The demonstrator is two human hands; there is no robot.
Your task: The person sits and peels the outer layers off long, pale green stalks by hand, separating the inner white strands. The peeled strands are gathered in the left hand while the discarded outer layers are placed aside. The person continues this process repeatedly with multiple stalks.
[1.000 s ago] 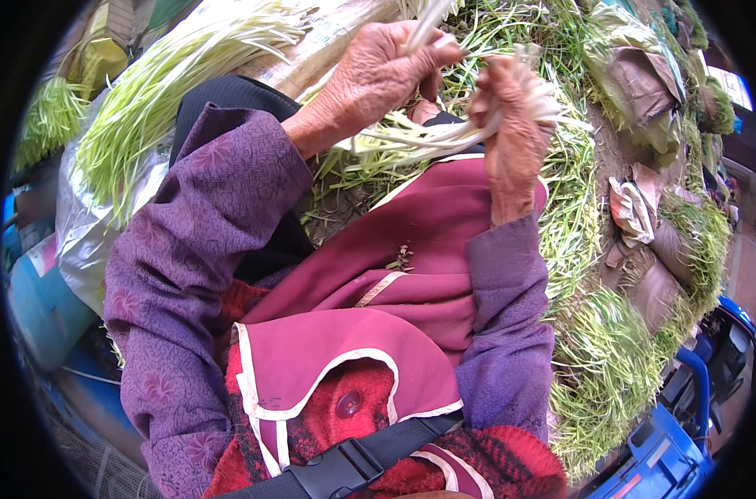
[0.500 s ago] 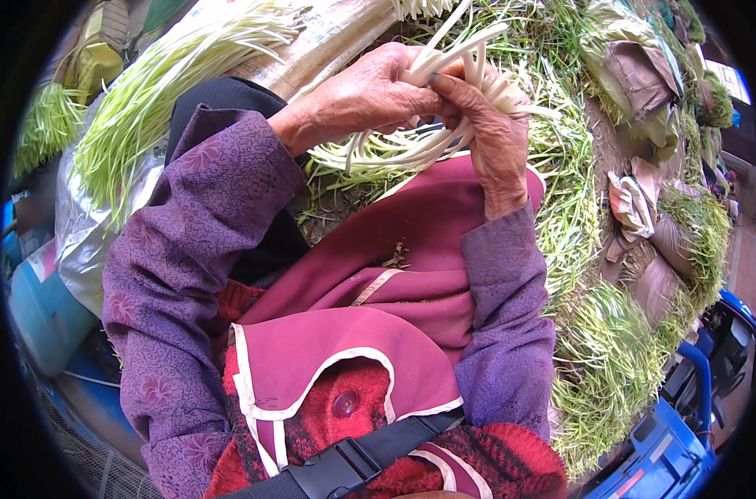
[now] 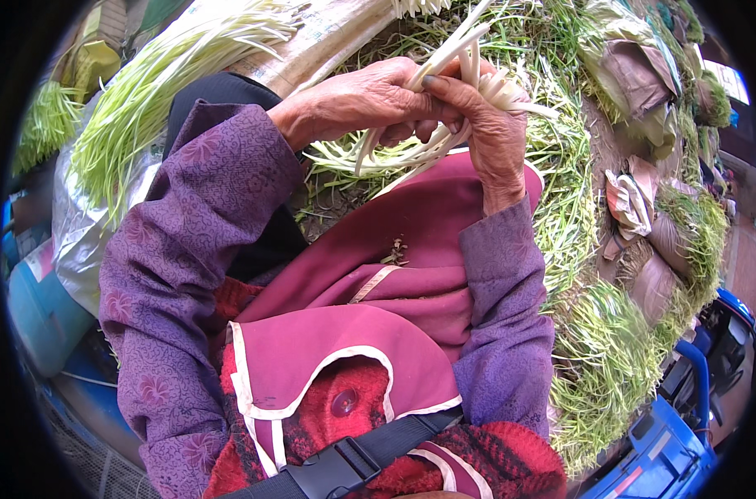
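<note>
In front of my lap my two hands meet on a bunch of long, thin white-and-pale-green stalks, which look like garlic shoots [image 3: 448, 51]. My right hand [image 3: 492, 125] grips the bunch, its thumb pressed across the stalks and pointing toward my left hand. Closed beside it, my left hand [image 3: 378, 98] pinches some stalks next to the right thumb; its fingertips are partly hidden behind the bunch. White ends stick out above and to the right of the hands, while other stalks curve down below them.
A large bundle of pale green shoots [image 3: 157, 91] lies at the upper left, beside a printed whitish sack [image 3: 320, 41]. Loose green leaves [image 3: 565, 191] spread along the right. A teal container [image 3: 49, 308] stands at left, a blue vehicle [image 3: 656, 453] at lower right.
Both hands keep their hold on the stalks. My left hand's lower fingers show a little more below the bunch, and the upper stalks have shifted slightly left.
</note>
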